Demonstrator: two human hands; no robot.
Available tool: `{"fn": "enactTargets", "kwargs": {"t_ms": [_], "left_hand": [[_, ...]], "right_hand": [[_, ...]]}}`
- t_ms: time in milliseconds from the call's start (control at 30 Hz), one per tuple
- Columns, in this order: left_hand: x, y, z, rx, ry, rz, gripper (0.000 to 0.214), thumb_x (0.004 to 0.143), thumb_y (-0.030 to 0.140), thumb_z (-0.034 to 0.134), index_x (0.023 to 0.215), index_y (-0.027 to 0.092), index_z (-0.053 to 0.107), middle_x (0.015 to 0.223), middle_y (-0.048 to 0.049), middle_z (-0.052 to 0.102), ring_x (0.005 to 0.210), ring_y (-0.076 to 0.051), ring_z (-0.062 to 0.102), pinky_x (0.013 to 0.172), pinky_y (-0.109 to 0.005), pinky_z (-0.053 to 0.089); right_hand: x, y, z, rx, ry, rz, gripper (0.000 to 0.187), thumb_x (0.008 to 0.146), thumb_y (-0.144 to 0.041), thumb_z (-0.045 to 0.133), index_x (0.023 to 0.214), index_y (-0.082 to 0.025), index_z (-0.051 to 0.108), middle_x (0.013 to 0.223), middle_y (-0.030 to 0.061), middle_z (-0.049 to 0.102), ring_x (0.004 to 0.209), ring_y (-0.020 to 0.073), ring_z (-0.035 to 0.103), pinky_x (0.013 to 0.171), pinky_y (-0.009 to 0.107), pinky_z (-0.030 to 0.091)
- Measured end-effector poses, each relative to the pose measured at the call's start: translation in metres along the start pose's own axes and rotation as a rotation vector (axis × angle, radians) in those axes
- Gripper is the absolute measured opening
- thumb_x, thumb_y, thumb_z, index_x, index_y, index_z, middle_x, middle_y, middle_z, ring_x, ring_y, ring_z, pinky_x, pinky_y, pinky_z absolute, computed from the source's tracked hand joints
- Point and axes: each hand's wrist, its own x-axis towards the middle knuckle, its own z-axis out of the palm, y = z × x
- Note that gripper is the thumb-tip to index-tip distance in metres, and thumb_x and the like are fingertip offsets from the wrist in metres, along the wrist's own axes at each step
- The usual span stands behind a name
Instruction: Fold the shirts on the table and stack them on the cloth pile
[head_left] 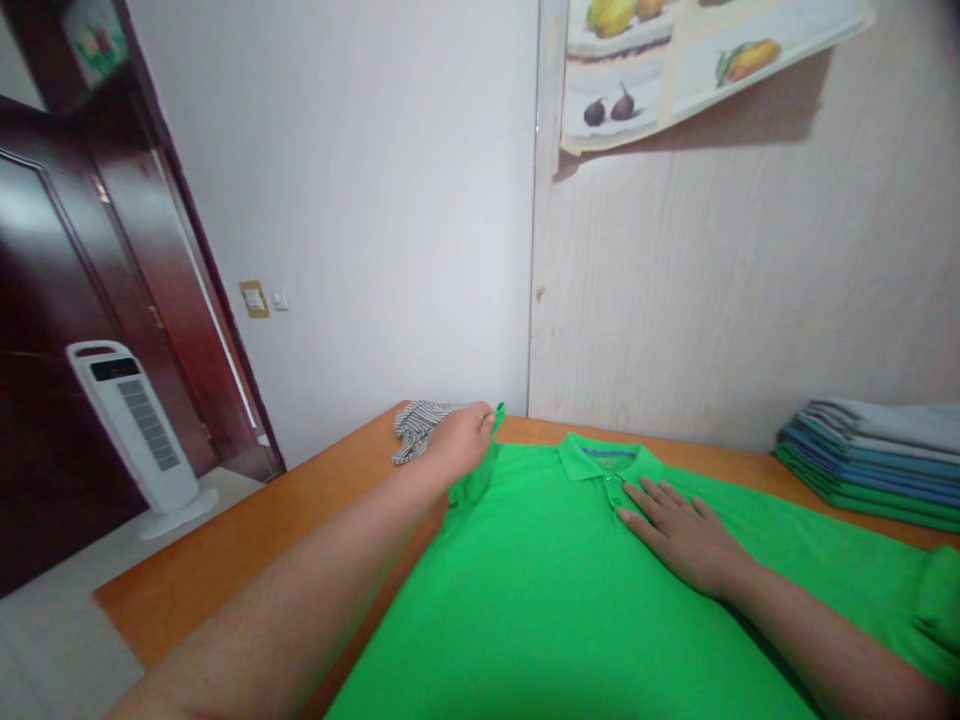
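A bright green polo shirt (525, 580) lies front side up on the orange-brown table (300, 540), its collar pointing toward the wall. At the shirt's left sleeve edge, my left hand (466, 436) is closed, and a bit of green cloth sticks up past its fingers. My right hand (686, 535) rests flat on the chest beside the button placket, fingers stretched out. The sleeve at the far right is bunched near the picture's edge. The shirt's lower hem is out of view.
A stack of folded shirts (862, 465) in green, blue and grey sits at the back right. Behind my left hand lies a crumpled striped cloth (411, 428). A white tower fan (146, 430) stands on the floor by the dark red door (60, 330).
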Motion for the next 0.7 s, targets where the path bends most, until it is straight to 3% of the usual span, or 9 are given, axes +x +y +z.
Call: {"fn": "enactTargets", "kwargs": {"t_ms": [100,200,300,433,567,700], "left_hand": [[-0.007,0.022,0.004,-0.234,-0.185,0.038,0.035,0.098,0.048,0.038,0.109,0.022,0.059,0.08,-0.0003,0.069,0.059,-0.015,0.064,0.059,-0.025,0.046],[-0.01,0.022,0.005,-0.42,-0.27,-0.025,0.038,0.098,0.049,0.033,0.104,0.019,0.055,0.077,-0.0007,0.067,0.051,-0.012,0.06,0.053,-0.023,0.044],[-0.014,0.006,0.003,-0.377,-0.281,-0.066,0.031,0.093,0.046,0.04,0.094,0.019,0.056,0.074,-0.0006,0.066,0.057,-0.013,0.061,0.056,-0.023,0.044],[-0.027,-0.016,0.001,-0.309,-0.426,-0.042,0.026,0.083,0.041,0.05,0.082,0.018,0.061,0.07,-0.0016,0.067,0.063,-0.016,0.062,0.057,-0.024,0.044],[-0.042,-0.029,0.001,-0.216,-0.614,0.014,0.019,0.072,0.036,0.059,0.072,0.019,0.066,0.064,0.0022,0.064,0.057,-0.014,0.054,0.051,-0.023,0.038],[-0.048,-0.036,0.001,-0.11,-0.654,0.046,0.018,0.068,0.037,0.064,0.062,0.02,0.064,0.053,0.0058,0.053,0.053,-0.013,0.046,0.048,-0.022,0.031]], "right_hand": [[0.0,0.0,0.0,0.01,0.006,0.0,0.081,0.09,-0.078,0.016,0.154,-0.031,0.035,0.161,0.0062,0.028,0.149,0.0329,0.022,0.117,0.061,0.019],[0.001,0.0,0.0,0.015,0.002,0.002,0.082,0.09,-0.078,0.015,0.154,-0.031,0.035,0.162,0.0061,0.027,0.149,0.0327,0.021,0.117,0.061,0.019],[0.001,-0.001,-0.001,0.016,-0.009,0.009,0.084,0.089,-0.079,0.013,0.154,-0.03,0.034,0.162,0.0066,0.026,0.149,0.0325,0.021,0.117,0.062,0.018],[0.0,-0.003,-0.005,0.017,-0.027,0.008,0.086,0.089,-0.08,0.013,0.154,-0.029,0.033,0.162,0.0069,0.025,0.149,0.0327,0.02,0.117,0.061,0.018],[-0.002,-0.006,-0.009,0.011,-0.033,0.018,0.084,0.09,-0.079,0.013,0.154,-0.03,0.034,0.162,0.0066,0.026,0.149,0.0323,0.02,0.118,0.061,0.017],[-0.003,-0.006,-0.01,0.01,-0.033,0.022,0.083,0.09,-0.078,0.013,0.155,-0.03,0.033,0.162,0.0063,0.025,0.149,0.0321,0.02,0.118,0.06,0.017]]}}
